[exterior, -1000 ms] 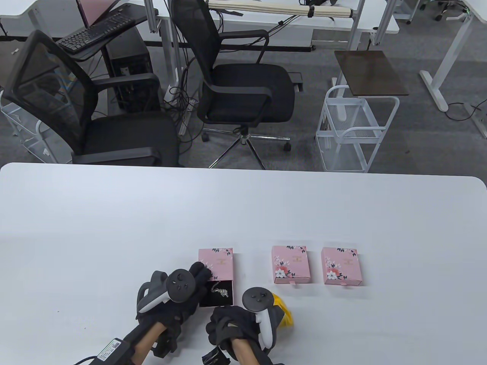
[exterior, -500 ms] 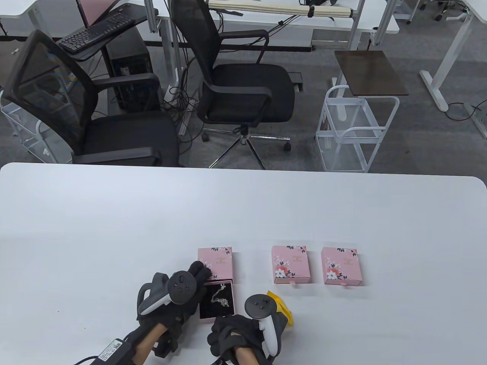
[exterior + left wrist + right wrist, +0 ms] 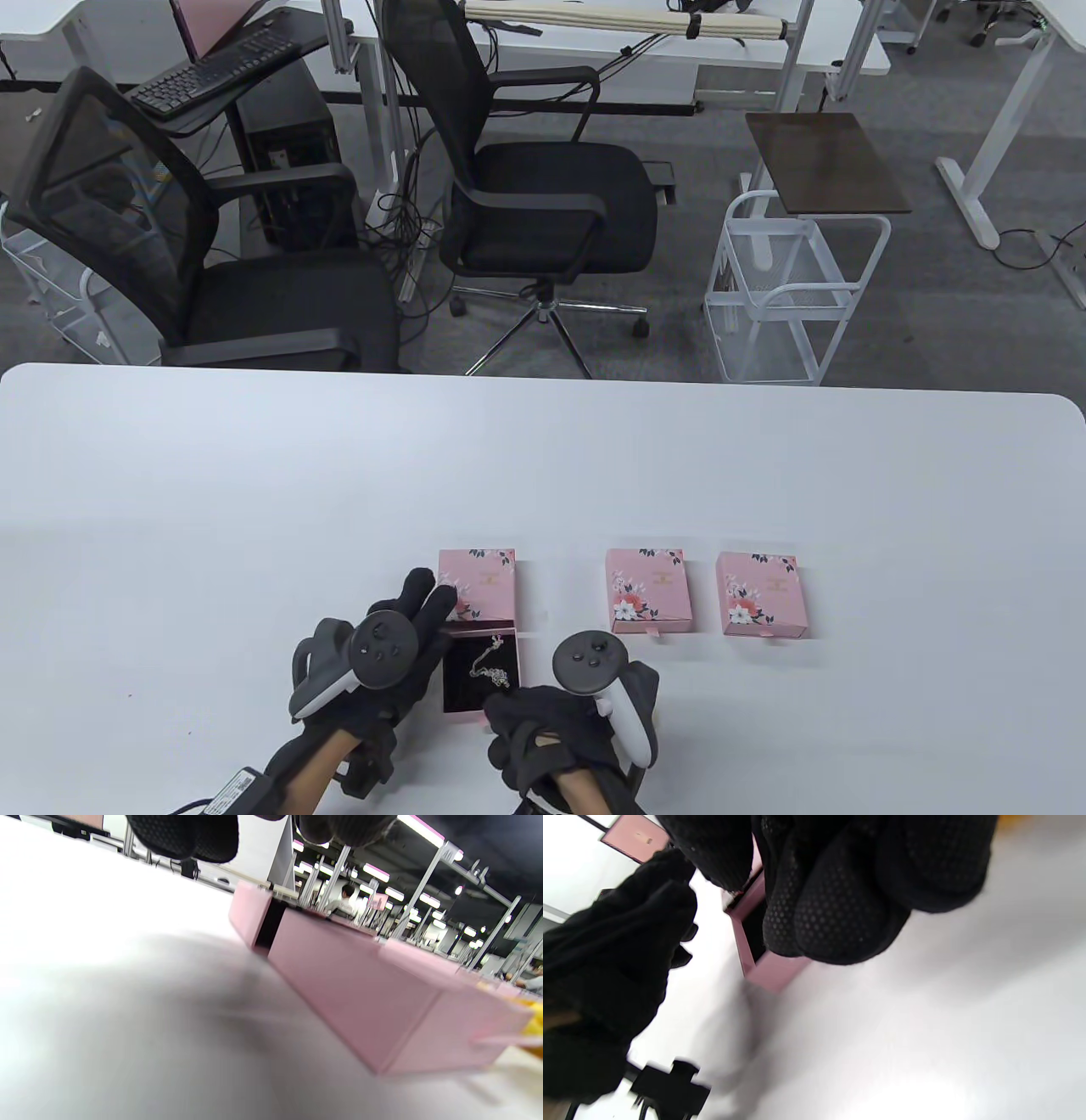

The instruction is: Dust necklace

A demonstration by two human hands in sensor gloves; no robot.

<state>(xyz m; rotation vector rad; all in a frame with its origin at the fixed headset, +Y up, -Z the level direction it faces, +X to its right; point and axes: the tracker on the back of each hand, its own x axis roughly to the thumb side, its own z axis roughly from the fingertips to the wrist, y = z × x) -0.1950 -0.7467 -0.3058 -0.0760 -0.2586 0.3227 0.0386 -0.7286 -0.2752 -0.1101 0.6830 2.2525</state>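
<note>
Two hands point(image 3: 399, 671) point(image 3: 551, 722) flanking open drawer point(image 3: 479, 671)

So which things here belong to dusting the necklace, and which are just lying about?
In the job:
silver chain necklace
open pink floral drawer box, black-lined tray pulled out
left hand beside it
right hand at the tray's near edge

Lying about:
two closed pink floral boxes
</note>
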